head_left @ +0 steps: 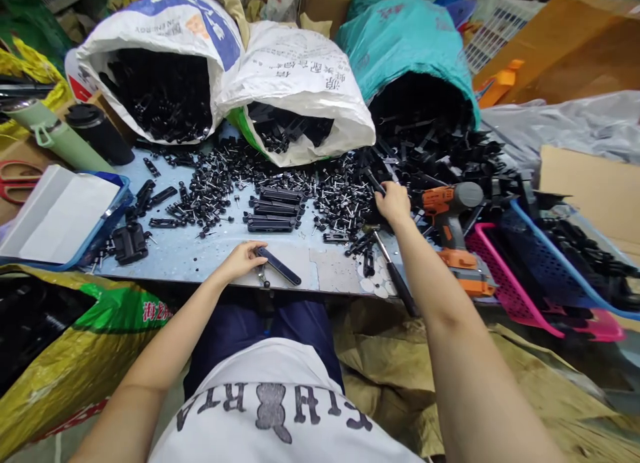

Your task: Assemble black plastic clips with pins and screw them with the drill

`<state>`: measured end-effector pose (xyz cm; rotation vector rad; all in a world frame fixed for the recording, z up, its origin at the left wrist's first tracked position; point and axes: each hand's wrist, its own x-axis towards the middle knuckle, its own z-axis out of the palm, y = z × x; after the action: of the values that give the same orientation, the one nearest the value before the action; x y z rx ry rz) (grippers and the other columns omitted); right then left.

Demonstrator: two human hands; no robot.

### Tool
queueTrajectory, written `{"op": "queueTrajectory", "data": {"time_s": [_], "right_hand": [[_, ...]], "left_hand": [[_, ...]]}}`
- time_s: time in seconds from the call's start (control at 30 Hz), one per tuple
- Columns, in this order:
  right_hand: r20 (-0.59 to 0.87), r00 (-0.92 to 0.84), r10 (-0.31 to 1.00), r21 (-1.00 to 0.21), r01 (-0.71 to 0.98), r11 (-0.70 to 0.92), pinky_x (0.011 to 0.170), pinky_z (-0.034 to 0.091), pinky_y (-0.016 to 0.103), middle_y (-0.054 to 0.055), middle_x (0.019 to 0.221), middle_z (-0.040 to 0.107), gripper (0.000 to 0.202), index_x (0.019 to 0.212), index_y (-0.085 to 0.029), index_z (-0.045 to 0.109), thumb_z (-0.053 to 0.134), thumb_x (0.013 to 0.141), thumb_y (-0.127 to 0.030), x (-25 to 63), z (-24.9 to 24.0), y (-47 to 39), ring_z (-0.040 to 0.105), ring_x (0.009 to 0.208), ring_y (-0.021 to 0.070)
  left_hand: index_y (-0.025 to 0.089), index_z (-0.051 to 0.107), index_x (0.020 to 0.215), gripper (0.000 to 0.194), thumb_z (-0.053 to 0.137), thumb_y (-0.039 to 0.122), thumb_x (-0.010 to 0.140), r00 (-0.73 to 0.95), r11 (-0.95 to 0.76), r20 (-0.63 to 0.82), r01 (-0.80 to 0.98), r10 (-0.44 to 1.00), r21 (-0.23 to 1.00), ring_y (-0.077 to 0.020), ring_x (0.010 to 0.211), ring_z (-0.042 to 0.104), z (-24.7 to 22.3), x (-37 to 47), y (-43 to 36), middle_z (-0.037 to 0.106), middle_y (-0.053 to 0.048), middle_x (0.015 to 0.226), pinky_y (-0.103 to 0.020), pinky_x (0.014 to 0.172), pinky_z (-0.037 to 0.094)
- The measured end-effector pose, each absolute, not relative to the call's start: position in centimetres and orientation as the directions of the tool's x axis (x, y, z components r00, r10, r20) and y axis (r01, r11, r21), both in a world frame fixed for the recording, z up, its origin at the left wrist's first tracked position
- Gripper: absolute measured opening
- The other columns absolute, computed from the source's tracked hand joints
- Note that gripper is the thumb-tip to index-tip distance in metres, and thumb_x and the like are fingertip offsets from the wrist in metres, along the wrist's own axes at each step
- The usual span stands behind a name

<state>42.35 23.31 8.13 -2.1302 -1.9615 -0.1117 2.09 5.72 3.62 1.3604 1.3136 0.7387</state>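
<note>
My left hand [243, 260] is closed on one end of a long black plastic bar [279, 266] at the table's near edge. A small metal screw with a black knob [264, 276] hangs just below those fingers. My right hand [393, 203] reaches to the heap of black parts [430, 160] in front of the teal bag. Its fingers are closed around a black elongated part [374, 181], whose lower end the hand covers. Between my hands, several black bar assemblies [273, 210] lie stacked side by side, with loose black-headed screws [345, 193] around them.
An orange cordless drill [457, 236] stands right of my right forearm, and a black-handled hammer-like tool [397, 276] lies at the edge. White sacks [300, 56] and a teal sack [405, 36] line the back. Pink [520, 290] and blue baskets [565, 256] stand at right.
</note>
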Motion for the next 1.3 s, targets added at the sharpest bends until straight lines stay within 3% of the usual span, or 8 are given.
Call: {"op": "queueTrajectory", "data": {"time_s": [0.17, 0.43, 0.67, 0.83, 0.97, 1.07, 1.13, 1.3], "right_hand": [[0.092, 0.207, 0.974, -0.131, 0.972, -0.194, 0.09, 0.04, 0.04, 0.019, 0.114, 0.057, 0.045, 0.122, -0.008, 0.052, 0.051, 0.083, -0.032, 42.3, 7.6, 27.8, 0.052, 0.106, 0.0285], [0.062, 0.203, 0.977, -0.087, 0.977, -0.197, 0.087, 0.04, 0.039, 0.02, 0.115, 0.056, 0.039, 0.116, -0.009, 0.057, 0.052, 0.085, -0.031, 41.6, 8.1, 28.7, 0.052, 0.104, 0.0291], [0.325, -0.333, 0.885, -0.015, 0.934, 0.357, 0.085, 0.038, 0.038, 0.015, 0.104, 0.055, 0.03, 0.112, -0.013, 0.058, 0.044, 0.089, -0.027, 35.9, 12.7, 20.6, 0.048, 0.101, 0.0258], [0.02, -0.766, 0.643, -0.033, 0.642, 0.766, 0.068, 0.041, 0.029, 0.005, 0.079, 0.061, 0.034, 0.114, -0.022, 0.059, 0.032, 0.094, -0.02, 33.0, 10.2, 10.1, 0.053, 0.074, 0.0166], [-0.075, -0.883, 0.463, -0.052, 0.467, 0.883, 0.073, 0.044, 0.031, 0.007, 0.108, 0.062, 0.041, 0.123, -0.023, 0.053, 0.026, 0.093, -0.013, 33.7, 7.2, 5.2, 0.055, 0.091, 0.0186], [0.014, -0.705, 0.709, -0.104, 0.705, 0.702, 0.079, 0.044, 0.032, 0.01, 0.11, 0.061, 0.038, 0.128, -0.019, 0.047, 0.029, 0.095, -0.022, 32.7, 6.6, 4.5, 0.055, 0.099, 0.0202], [0.018, -0.522, 0.853, -0.122, 0.845, 0.52, 0.079, 0.044, 0.032, 0.011, 0.105, 0.061, 0.037, 0.122, -0.017, 0.051, 0.035, 0.094, -0.037, 30.9, 6.7, 4.8, 0.056, 0.099, 0.0223], [-0.127, -0.326, 0.937, -0.086, 0.945, 0.317, 0.068, 0.041, 0.03, 0.012, 0.096, 0.062, 0.036, 0.101, -0.017, 0.056, 0.03, 0.095, -0.042, 28.9, 7.2, 5.7, 0.059, 0.087, 0.0221]], "left_hand": [[0.012, 0.059, 0.077, 0.031, 0.077, 0.014, 0.052, 0.169, 0.475, -0.464, -0.026, 0.869, 0.88, -0.0056, 0.04, 0.049, 3.4, 2.9, 7.0, 0.058, 0.003, 0.054, -0.017, 0.04, 0.035], [0.012, 0.05, 0.062, 0.03, 0.075, 0.001, 0.048, 0.052, 0.592, -0.591, -0.128, 0.805, 0.795, -0.0073, 0.036, 0.053, 4.4, 3.9, 7.6, 0.059, 0.002, 0.055, -0.014, 0.033, 0.037], [0.011, 0.053, 0.061, 0.024, 0.076, 0.007, 0.054, 0.041, 0.609, -0.61, -0.134, 0.791, 0.782, -0.0067, 0.036, 0.054, 4.5, 4.0, 7.8, 0.061, 0.0, 0.056, -0.015, 0.036, 0.043], [0.011, 0.056, 0.063, 0.023, 0.077, 0.016, 0.058, 0.028, 0.568, -0.568, -0.095, 0.823, 0.818, -0.0065, 0.036, 0.052, 4.3, 3.0, 6.0, 0.058, 0.001, 0.05, -0.016, 0.037, 0.042], [0.012, 0.06, 0.07, 0.022, 0.072, 0.03, 0.067, 0.017, 0.459, -0.468, 0.158, 0.884, 0.874, -0.0117, 0.045, 0.056, 4.5, 1.5, 4.1, 0.057, 0.0, 0.051, -0.024, 0.048, 0.049], [0.015, 0.066, 0.086, 0.024, 0.066, 0.036, 0.074, 0.028, 0.12, -0.166, 0.578, 0.986, 0.807, -0.0224, 0.081, 0.063, 5.4, 2.2, 3.5, 0.066, -0.009, 0.084, -0.037, 0.075, 0.052], [0.02, 0.065, 0.101, 0.031, 0.065, 0.037, 0.075, 0.223, -0.175, 0.008, 0.738, 0.975, 0.652, -0.0266, 0.104, 0.056, 6.1, 3.7, 3.6, 0.063, -0.01, 0.106, -0.042, 0.091, 0.045], [0.019, 0.059, 0.112, 0.028, 0.048, 0.024, 0.087, 0.52, -0.443, -0.044, 0.765, 0.853, 0.467, -0.0235, 0.099, 0.055, 6.0, 6.9, 4.2, 0.063, -0.009, 0.099, -0.037, 0.089, 0.043]]}}
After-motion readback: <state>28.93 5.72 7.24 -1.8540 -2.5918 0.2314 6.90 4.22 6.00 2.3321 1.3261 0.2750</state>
